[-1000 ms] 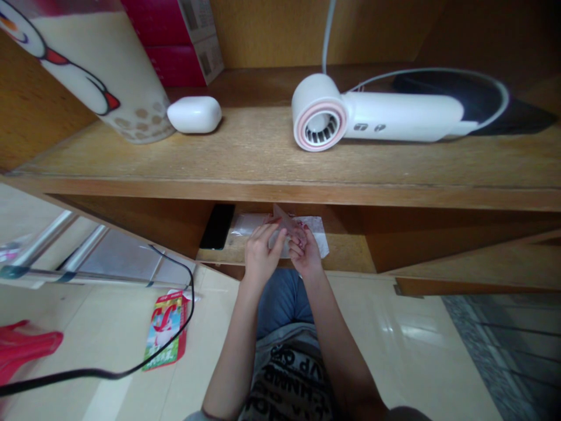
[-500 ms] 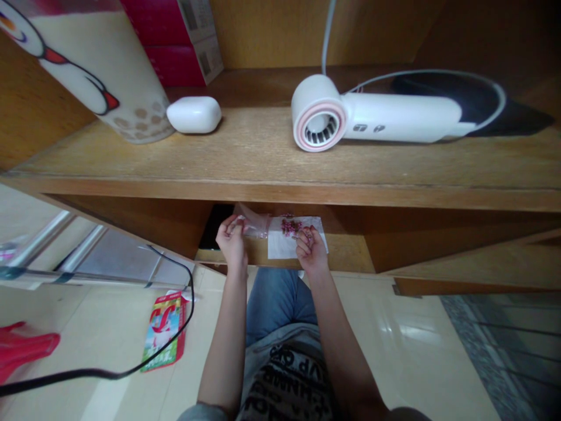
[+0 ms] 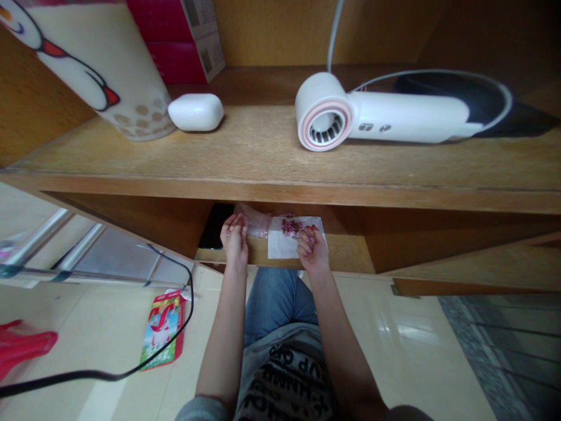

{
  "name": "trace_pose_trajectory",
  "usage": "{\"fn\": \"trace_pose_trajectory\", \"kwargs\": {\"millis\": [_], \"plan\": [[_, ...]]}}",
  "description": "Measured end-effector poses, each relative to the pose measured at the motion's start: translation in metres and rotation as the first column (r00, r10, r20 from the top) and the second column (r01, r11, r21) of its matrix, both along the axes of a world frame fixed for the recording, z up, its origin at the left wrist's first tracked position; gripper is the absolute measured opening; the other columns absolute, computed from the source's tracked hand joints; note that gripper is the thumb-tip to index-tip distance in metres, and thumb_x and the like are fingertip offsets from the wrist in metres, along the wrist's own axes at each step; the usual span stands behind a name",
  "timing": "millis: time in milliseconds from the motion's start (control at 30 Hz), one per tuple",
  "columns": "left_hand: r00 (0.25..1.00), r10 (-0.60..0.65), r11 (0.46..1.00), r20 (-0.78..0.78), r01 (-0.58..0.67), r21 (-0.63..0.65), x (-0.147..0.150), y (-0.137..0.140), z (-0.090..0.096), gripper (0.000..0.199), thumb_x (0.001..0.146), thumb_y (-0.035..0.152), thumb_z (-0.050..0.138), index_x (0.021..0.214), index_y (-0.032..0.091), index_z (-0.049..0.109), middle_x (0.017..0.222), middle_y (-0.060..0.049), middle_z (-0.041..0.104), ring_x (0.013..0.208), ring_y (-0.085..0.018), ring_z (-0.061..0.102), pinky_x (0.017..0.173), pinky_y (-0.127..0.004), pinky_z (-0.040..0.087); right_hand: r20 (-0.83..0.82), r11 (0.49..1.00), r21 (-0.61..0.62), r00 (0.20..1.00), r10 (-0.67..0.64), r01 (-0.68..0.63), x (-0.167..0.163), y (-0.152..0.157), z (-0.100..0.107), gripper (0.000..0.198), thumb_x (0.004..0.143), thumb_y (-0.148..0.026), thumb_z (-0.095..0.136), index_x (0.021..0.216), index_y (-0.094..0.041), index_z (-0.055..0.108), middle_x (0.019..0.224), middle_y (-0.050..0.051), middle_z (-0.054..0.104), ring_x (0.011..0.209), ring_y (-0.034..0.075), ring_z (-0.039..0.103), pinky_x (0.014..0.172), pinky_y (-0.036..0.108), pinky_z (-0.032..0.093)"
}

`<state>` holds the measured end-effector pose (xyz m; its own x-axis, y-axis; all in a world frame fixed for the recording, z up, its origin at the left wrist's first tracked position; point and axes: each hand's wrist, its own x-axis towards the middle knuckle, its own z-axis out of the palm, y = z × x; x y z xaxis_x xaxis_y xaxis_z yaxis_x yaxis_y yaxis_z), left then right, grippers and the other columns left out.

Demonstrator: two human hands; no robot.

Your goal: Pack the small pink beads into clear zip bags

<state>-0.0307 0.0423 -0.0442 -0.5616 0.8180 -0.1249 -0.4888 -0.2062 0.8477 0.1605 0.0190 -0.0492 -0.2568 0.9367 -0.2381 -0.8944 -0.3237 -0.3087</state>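
Note:
On the lower shelf, a pile of small pink bead-like pieces [image 3: 290, 227] lies on a white sheet of paper [image 3: 283, 249]. My right hand [image 3: 312, 250] is closed over the paper's right side, with similar pink pieces showing among its curled fingers. To the left, my left hand [image 3: 235, 235] has its fingertips pinched together beside a clear plastic bag [image 3: 259, 223]; what they hold, if anything, is too small to make out. The bag reaches the paper's left edge. Behind my left hand lies a flat black object [image 3: 214, 228], perhaps a phone.
The upper shelf [image 3: 245, 164] overhangs my hands. On it are a bubble-tea cup [image 3: 127, 76], a white earbud case [image 3: 196, 112], red boxes [image 3: 175, 55] and a white handheld fan or dryer [image 3: 403, 114]. A black cable [image 3: 100, 374] crosses at left above a colourful packet [image 3: 162, 330].
My left hand has shifted slightly right, and its fingers have drawn closer together. My right hand stays over the paper almost unmoved. The view has shifted a little.

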Motion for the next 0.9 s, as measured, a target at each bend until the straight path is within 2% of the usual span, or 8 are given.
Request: {"fn": "trace_pose_trajectory", "kwargs": {"millis": [200,300,400,500,633,767,900], "plan": [[0.999,0.027,0.999,-0.028,-0.028,-0.043,0.004,0.002,-0.002,0.028,0.06,0.016,0.066,0.085,0.015,0.054,0.085,-0.004,0.063,0.074,-0.01,0.062,0.075,-0.026,0.048,-0.033,1.0,-0.001,0.999,-0.002,0.002,0.001,0.001,-0.002,0.02,0.083,-0.029,0.05,0.066,-0.018,0.053,0.046,-0.009,0.035,0.032,0.001,0.018,0.027,0.011,0.016],[0.987,0.054,0.997,-0.152,-0.063,-0.054,0.002,0.0,-0.007,0.026,0.06,0.015,0.063,0.084,0.014,0.055,0.083,-0.004,0.062,0.072,-0.01,0.061,0.073,-0.026,0.049,-0.037,1.0,-0.013,0.999,-0.003,0.003,0.001,0.002,-0.002,0.022,0.084,-0.028,0.047,0.067,-0.017,0.053,0.046,-0.009,0.035,0.032,0.002,0.018,0.028,0.011,0.016],[0.939,0.063,0.993,-0.338,-0.092,-0.071,-0.002,-0.002,-0.012,0.024,0.061,0.013,0.058,0.085,0.014,0.055,0.082,-0.004,0.062,0.071,-0.011,0.061,0.069,-0.024,0.048,-0.027,1.0,-0.023,1.0,-0.009,0.009,0.001,0.001,-0.001,0.022,0.085,-0.029,0.046,0.067,-0.018,0.052,0.046,-0.009,0.036,0.031,0.002,0.019,0.028,0.011,0.017],[0.865,0.052,0.987,-0.5,-0.12,-0.106,-0.005,-0.004,-0.016,0.024,0.061,0.011,0.055,0.085,0.014,0.055,0.079,-0.003,0.062,0.066,-0.01,0.059,0.063,-0.022,0.046,-0.012,1.0,-0.024,1.0,-0.014,0.014,0.0,0.0,-0.001,0.021,0.084,-0.029,0.047,0.067,-0.018,0.052,0.047,-0.009,0.035,0.032,0.002,0.019,0.028,0.011,0.017],[0.765,-0.025,0.978,-0.644,-0.115,-0.175,-0.01,-0.005,-0.021,0.028,0.063,0.014,0.057,0.091,0.015,0.055,0.074,-0.001,0.06,0.061,-0.011,0.057,0.059,-0.023,0.045,-0.005,1.0,-0.006,1.0,-0.014,0.014,0.001,0.0,-0.002,0.02,0.083,-0.029,0.05,0.067,-0.018,0.052,0.047,-0.009,0.035,0.032,0.001,0.019,0.028,0.011,0.017],[0.568,-0.052,0.965,-0.822,-0.183,-0.188,-0.014,-0.007,-0.028,0.034,0.065,0.022,0.062,0.098,0.018,0.056,0.093,-0.005,0.061,0.082,-0.017,0.058,0.075,-0.03,0.046,0.018,1.0,-0.006,1.0,-0.018,0.019,0.001,0.0,-0.004,0.019,0.082,-0.03,0.051,0.067,-0.018,0.053,0.046,-0.009,0.034,0.032,0.002,0.019,0.028,0.011,0.017],[0.389,-0.055,0.967,-0.92,-0.208,-0.146,-0.015,-0.01,-0.026,0.038,0.068,0.025,0.061,0.106,0.02,0.055,0.106,-0.008,0.06,0.1,-0.023,0.054,0.09,-0.038,0.04,0.034,0.999,-0.032,0.999,-0.03,0.031,0.0,0.0,-0.003,0.02,0.082,-0.03,0.051,0.066,-0.017,0.054,0.046,-0.009,0.036,0.031,0.001,0.02,0.027,0.011,0.016]]}}
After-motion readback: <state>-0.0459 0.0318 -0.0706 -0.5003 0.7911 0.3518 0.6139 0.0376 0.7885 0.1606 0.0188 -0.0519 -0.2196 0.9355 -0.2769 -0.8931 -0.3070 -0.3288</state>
